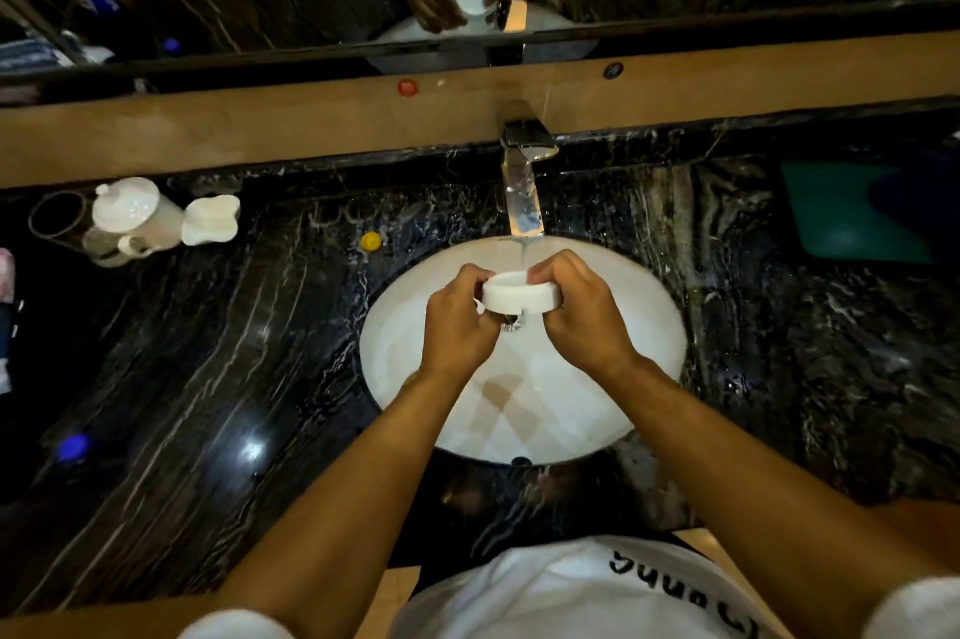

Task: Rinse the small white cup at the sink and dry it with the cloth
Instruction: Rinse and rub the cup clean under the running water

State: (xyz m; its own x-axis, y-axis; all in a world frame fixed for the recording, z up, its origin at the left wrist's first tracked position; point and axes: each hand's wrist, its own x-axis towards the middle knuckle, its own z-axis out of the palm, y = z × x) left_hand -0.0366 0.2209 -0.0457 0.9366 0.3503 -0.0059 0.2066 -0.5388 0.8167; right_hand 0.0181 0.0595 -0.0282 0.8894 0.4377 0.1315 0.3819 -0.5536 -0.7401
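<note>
Head view: both hands clasp the small white cup [522,293] from opposite sides, the left hand [457,321] curled round its left wall and the right hand [576,308] round its right, fingers closed snugly on it. The cup sits level between them with its mouth facing up and away, its round axis roughly upright, so neither hand is nearer; it is shared evenly. Directly above the grip, on the far side, the tap [522,186] runs a thin stream that lands at the cup's far rim, close to the right hand's fingertips. Beneath the grip lies the white sink [654,321], set in a dark marble counter [234,352]. Rinsing looks to be under way, and turning the cup under the stream seems the likely need. For drying, a teal cloth [852,212] lies well off to the right of the grip, on the right hand's side, so that hand would reach it more easily. Far left of the grip stand a white teapot [132,214] and a jug [210,220].
</note>
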